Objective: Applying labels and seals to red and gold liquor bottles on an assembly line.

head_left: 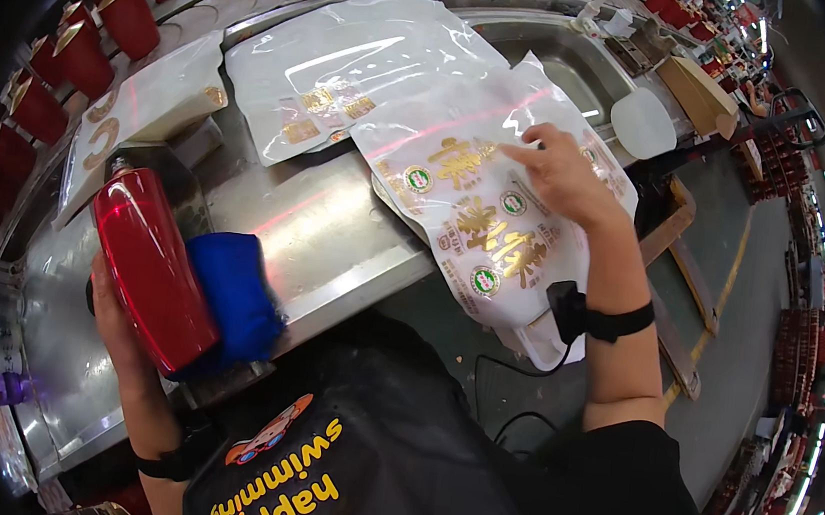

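Note:
A glossy red bottle-shaped vessel with flat sides and a narrow neck leans at the left, its neck pointing away from me. My left hand is closed round its left side, with most fingers hidden behind it. A blue cloth lies against the vessel's right side. Over a clear, glossy sheet with gold and green decals, my right hand has its fingers apart, one stretched toward a gold decal. Whether the fingertip touches the sheet I cannot tell.
Another decal sheet lies behind, and a third at the left. A metal sink sits at the back right, near a white plastic piece and a cardboard box. Red vessels line the conveyor. The metal table ends close to me.

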`<move>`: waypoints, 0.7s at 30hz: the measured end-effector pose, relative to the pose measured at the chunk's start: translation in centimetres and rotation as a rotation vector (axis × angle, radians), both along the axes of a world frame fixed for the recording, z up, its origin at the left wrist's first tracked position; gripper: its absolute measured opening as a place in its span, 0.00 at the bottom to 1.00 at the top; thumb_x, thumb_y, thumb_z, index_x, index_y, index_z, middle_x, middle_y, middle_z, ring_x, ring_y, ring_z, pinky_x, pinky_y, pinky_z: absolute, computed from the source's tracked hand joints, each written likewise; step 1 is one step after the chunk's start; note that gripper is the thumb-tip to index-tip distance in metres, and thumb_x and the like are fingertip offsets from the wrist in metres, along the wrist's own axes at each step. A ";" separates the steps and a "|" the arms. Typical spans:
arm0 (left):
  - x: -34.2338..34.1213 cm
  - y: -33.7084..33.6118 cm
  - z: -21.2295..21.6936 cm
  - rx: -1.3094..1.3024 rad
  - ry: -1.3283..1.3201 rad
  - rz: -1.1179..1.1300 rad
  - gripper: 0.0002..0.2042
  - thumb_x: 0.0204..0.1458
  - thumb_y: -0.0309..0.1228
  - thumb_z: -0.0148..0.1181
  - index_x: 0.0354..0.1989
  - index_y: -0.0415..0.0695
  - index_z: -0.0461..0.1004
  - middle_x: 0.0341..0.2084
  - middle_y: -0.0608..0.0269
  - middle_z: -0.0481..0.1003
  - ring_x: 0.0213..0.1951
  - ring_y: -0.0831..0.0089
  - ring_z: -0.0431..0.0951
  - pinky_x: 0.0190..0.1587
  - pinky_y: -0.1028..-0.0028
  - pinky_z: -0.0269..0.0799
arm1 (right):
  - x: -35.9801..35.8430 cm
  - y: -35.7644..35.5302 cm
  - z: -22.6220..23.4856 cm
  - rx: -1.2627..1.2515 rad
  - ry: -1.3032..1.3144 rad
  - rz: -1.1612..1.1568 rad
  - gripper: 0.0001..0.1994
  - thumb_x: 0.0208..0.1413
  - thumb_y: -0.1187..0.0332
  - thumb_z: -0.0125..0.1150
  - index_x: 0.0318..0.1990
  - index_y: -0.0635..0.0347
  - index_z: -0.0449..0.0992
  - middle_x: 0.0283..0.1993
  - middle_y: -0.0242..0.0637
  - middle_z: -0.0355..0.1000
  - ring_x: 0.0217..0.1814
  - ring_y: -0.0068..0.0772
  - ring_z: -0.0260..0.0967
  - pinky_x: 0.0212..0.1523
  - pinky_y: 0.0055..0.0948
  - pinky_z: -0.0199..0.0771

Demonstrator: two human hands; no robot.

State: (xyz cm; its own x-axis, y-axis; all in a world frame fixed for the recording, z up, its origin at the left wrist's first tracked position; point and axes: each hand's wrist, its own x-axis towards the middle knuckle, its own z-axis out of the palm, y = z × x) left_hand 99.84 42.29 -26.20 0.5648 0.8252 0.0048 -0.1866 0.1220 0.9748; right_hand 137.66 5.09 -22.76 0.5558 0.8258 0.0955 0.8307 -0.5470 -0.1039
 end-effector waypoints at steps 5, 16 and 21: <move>0.3 -0.3 0.1 0.106 0.069 0.049 0.24 0.66 0.45 0.37 0.61 0.40 0.62 0.52 0.58 0.69 0.52 0.72 0.71 0.56 0.71 0.67 | -1.3 3.9 1.3 -0.382 0.091 -0.183 0.28 0.53 0.76 0.51 0.58 0.29 0.72 0.59 0.36 0.63 0.64 0.42 0.58 0.59 0.49 0.64; 0.5 -0.8 0.9 0.138 0.090 0.010 0.24 0.66 0.45 0.36 0.60 0.39 0.62 0.51 0.58 0.69 0.52 0.72 0.71 0.56 0.71 0.66 | 4.3 4.5 1.7 -0.661 -0.053 -0.319 0.25 0.61 0.68 0.47 0.62 0.22 0.64 0.62 0.35 0.60 0.68 0.42 0.55 0.60 0.51 0.62; 0.7 -0.9 1.0 0.197 0.086 -0.012 0.24 0.66 0.45 0.36 0.60 0.38 0.62 0.51 0.57 0.70 0.52 0.72 0.71 0.56 0.71 0.66 | 8.9 2.0 1.2 -0.641 -0.111 -0.446 0.23 0.60 0.69 0.48 0.58 0.24 0.70 0.61 0.35 0.61 0.69 0.45 0.53 0.59 0.55 0.62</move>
State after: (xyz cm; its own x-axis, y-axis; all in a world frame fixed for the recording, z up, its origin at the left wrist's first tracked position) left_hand 100.55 41.35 -25.19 0.5795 0.8065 0.1172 -0.1015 -0.0712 0.9923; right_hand 146.54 7.08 -21.59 0.8628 0.4398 -0.2492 0.5054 -0.7565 0.4150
